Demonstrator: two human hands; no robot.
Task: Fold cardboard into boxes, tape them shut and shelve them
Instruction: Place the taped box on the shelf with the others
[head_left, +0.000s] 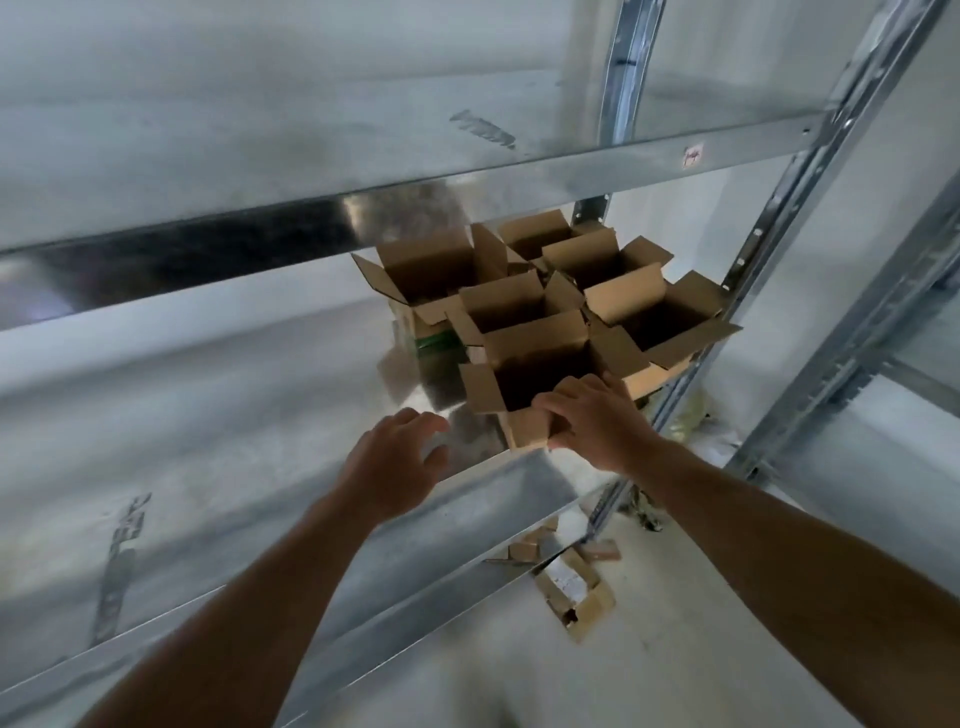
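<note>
Fig. Shelving a folded box, seen from the head.

My right hand (597, 421) holds the nearest brown corrugated cardboard box (540, 338) at its near right corner. The fingers are curled over the rim and front flap, and the thumb is on the outer face. The box stands at the front edge of the galvanised steel shelf (208, 415), toward its right end. It lies ahead of my grip, so any push goes away from me and deeper onto the shelf.

My left hand (395, 457) hovers just to the left of the box, not touching it, with the fingers loosely spread and holding nothing. The right hand is therefore the nearer one and the only one in contact.

The box's longer side seems to run along the shelf edge (the wide lens makes this uncertain). Its four top flaps stand open and untaped.

Directly behind it, the other open cardboard boxes (649, 306) crowd together with flaps overlapping, which leaves little room. The board is matt, ribbed and light, while the shelf is smooth, dull-shiny metal, and I judge the box would slide on it easily.

Cardboard scraps (574, 592) lie on the pale floor below.
</note>
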